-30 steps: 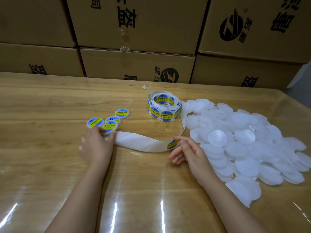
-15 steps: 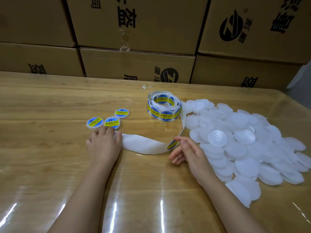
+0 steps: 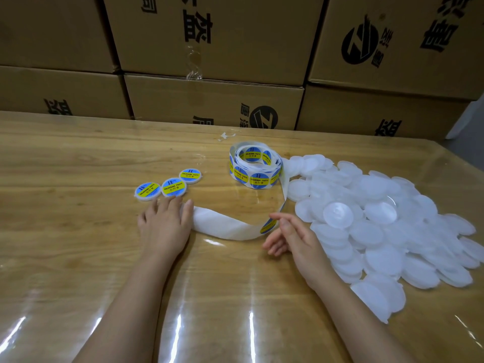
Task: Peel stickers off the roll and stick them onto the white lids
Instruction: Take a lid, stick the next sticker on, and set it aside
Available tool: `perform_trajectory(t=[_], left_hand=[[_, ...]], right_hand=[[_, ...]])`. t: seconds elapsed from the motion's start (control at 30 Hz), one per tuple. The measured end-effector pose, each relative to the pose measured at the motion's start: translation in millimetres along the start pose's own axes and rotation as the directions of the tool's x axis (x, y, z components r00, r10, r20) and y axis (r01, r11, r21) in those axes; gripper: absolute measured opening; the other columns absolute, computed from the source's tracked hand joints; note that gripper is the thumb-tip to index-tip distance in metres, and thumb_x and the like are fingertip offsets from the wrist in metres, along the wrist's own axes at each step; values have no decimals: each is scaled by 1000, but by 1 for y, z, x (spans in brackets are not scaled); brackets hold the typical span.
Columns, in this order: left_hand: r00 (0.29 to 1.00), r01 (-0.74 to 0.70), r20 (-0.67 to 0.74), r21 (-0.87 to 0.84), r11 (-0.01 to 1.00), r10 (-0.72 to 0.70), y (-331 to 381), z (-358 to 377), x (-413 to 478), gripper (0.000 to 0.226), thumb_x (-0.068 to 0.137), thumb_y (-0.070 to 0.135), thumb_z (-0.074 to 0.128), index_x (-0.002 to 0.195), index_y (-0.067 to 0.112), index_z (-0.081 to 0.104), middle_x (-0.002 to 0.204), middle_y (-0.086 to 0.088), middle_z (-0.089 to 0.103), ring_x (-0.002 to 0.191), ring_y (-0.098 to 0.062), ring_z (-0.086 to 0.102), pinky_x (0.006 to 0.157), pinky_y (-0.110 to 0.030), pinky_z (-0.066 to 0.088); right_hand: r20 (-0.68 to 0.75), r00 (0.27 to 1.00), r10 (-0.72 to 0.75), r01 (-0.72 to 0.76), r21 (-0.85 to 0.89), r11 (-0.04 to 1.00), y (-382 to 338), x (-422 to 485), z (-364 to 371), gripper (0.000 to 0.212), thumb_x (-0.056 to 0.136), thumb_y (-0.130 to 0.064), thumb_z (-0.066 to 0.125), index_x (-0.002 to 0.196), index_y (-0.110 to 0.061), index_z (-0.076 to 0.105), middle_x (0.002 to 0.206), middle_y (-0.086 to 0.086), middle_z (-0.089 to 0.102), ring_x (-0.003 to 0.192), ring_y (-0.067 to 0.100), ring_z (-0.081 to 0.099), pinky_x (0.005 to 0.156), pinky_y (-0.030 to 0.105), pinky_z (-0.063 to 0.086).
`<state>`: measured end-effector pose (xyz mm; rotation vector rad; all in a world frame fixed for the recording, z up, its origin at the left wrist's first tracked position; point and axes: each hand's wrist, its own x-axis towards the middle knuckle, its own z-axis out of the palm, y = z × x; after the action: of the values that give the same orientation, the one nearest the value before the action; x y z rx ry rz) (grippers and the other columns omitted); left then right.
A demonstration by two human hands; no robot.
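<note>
The sticker roll [image 3: 255, 167] stands upright at mid-table, its blue and yellow stickers facing out. Its white backing strip [image 3: 222, 226] curls toward me and to the left. My left hand [image 3: 163, 226] lies flat on the table with straight fingers, its edge touching the strip's free end. Just beyond its fingertips sit three stickered lids [image 3: 172, 187]. My right hand [image 3: 293, 237] rests relaxed beside one sticker [image 3: 268, 225] still on the strip, fingertips close to it, holding nothing. A heap of plain white lids [image 3: 379, 218] lies to the right.
The wooden table [image 3: 65, 166] has a glossy clear cover. Stacked cardboard boxes [image 3: 214, 100] wall off its far edge. A small scrap of film [image 3: 226, 136] lies behind the roll.
My left hand slid right and toward me, from the stickered lids to the strip's end. One of the stickered lids seen earlier is out of sight. My right hand hardly moved.
</note>
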<state>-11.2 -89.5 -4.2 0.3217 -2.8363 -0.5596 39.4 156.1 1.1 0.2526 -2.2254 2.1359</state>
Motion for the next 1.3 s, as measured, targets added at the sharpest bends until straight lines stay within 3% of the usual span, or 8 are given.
perform_trajectory(t=[0.2,0.5,0.67,0.87,0.93,1.03,1.13,1.3], left_hand=[[996,-29,81,-1,1000,29,-1,0,0,54,96,53,18,143,33,34,157,9,19,146,-22,7,114,-52,7],[868,-486,-282,-308,818,409,56,-9,-37,47,91,38,32,112,11,63,130,-4,57,126,-17,47,107,-45,25],[675,-738,-169,-167,654,719,69,0,-55,38,88,29,47,118,10,61,122,-3,62,114,-21,58,104,-39,30],[713,-692,-72,-232,683,698,59,3,-50,32,82,12,64,114,13,62,100,1,67,90,-22,64,78,-30,44],[739,-667,-93,-242,705,667,57,4,-50,31,84,13,63,115,16,62,95,5,67,89,-19,63,74,-26,43],[761,-640,-86,-262,723,643,57,4,-50,34,87,17,60,121,20,59,93,9,67,88,-16,62,69,-26,44],[784,-612,-105,-297,733,612,58,2,-52,39,87,18,62,125,23,56,90,12,65,79,-12,61,63,-26,43],[790,-608,-184,-356,709,585,62,-3,-58,26,85,16,63,104,32,53,83,10,66,83,-13,54,55,-22,39]], right_hand=[[7,1000,-6,6,1,1000,1,0,-1,34,87,-43,43,109,-22,58,69,7,71,58,14,62,56,21,50],[8,1000,11,-11,-56,998,3,1,-1,25,89,-45,47,107,-33,60,72,7,70,61,17,64,58,24,50],[7,1000,-13,14,-91,996,2,0,0,23,86,-47,48,104,-40,61,70,5,69,61,17,64,59,23,50],[-90,992,-94,64,-292,954,3,-5,1,21,94,-27,49,99,-45,57,71,-6,67,66,8,62,67,24,47],[-183,941,-285,136,-568,812,2,-6,1,26,92,-20,50,100,-43,58,73,-10,65,73,5,58,76,24,41],[-185,823,-537,52,-917,396,-3,-8,4,24,80,-22,54,100,-21,67,89,-4,64,88,17,58,92,37,34],[-256,851,-458,-146,-954,260,-4,-8,0,26,68,-12,73,94,-12,70,107,11,63,96,34,60,94,53,38],[-298,895,-333,-269,-954,130,-5,-9,-5,27,59,0,72,85,-8,69,114,18,62,88,37,59,75,43,41]])
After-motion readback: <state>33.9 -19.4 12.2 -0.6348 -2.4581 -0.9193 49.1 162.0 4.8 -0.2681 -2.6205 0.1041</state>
